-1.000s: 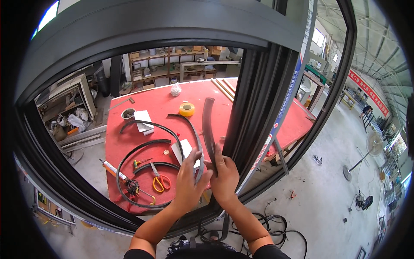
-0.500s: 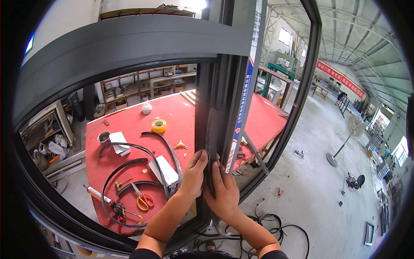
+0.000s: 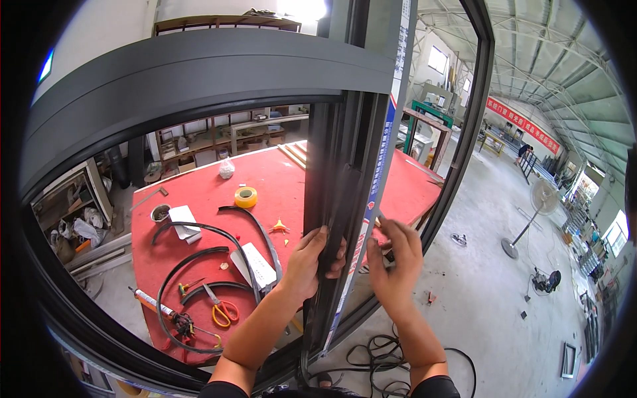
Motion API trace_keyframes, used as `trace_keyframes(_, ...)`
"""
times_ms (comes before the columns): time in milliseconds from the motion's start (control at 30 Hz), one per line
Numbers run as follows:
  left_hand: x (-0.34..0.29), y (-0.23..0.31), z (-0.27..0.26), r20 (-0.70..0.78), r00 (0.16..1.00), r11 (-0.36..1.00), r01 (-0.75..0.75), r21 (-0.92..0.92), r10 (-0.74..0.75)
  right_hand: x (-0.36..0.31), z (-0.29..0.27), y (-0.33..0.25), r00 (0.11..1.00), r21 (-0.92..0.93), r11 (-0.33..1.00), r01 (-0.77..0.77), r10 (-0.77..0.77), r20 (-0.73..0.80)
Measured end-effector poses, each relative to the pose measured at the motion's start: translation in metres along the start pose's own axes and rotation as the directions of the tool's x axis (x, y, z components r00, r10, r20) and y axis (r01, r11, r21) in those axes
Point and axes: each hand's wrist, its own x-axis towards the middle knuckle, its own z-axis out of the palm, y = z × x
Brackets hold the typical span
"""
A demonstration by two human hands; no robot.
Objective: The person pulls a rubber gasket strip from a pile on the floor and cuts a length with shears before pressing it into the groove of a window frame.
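A dark grey window frame [image 3: 219, 63] stands before me, its upright post running down the middle. Along that post lies a flat black rubber strip [image 3: 342, 192]. My left hand [image 3: 304, 265] is closed round the strip at the post, thumb on the left and fingertips showing on the right. Away from the post, my right hand [image 3: 398, 265] is raised to its right, fingers bent and apart, with nothing visible in them. Between the hands, a blue-and-white printed protective film [image 3: 379, 162] covers the post's side.
Behind the frame is a red table [image 3: 199, 192] with curved black strips [image 3: 162, 278], orange-handled scissors [image 3: 222, 312], a caulking gun [image 3: 176, 322] and a yellow tape roll [image 3: 245, 196]. Loose black strip [image 3: 381, 351] coils on the floor. A standing fan [image 3: 524, 225] is at right.
My right hand has let go of the strip and moved right, off the post. The strip's upper end now lies closer along the post. My left hand stays at nearly the same place.
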Motion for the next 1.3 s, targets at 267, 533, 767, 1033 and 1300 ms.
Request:
trace_keyframes(267,0.003,0.023,0.012,0.054,0.997,0.998,0.06,0.031,-0.062,0.045,0.014,-0.002,0.996,-0.048,0.998,0.051,-0.054,-0.068)
trace_keyframes(533,0.045,0.033,0.025,0.168,0.981,0.995,0.098,-0.002,-0.096,0.126,0.043,0.014,0.984,0.174,0.969,-0.177,0.171,0.048)
trace_keyframes(767,0.049,0.034,0.023,0.097,0.995,1.0,0.027,-0.013,-0.026,0.132,0.057,0.02,0.983,0.389,0.903,-0.183,0.173,0.061)
trace_keyframes(1033,0.064,0.033,0.022,0.117,0.992,0.994,0.058,-0.089,-0.047,0.134,0.062,0.024,0.967,0.484,0.837,-0.254,0.233,0.105)
trace_keyframes(1300,0.066,0.038,0.018,0.146,0.985,0.992,0.102,-0.069,-0.091,0.133,0.07,0.026,0.962,0.419,0.869,-0.261,0.272,0.035)
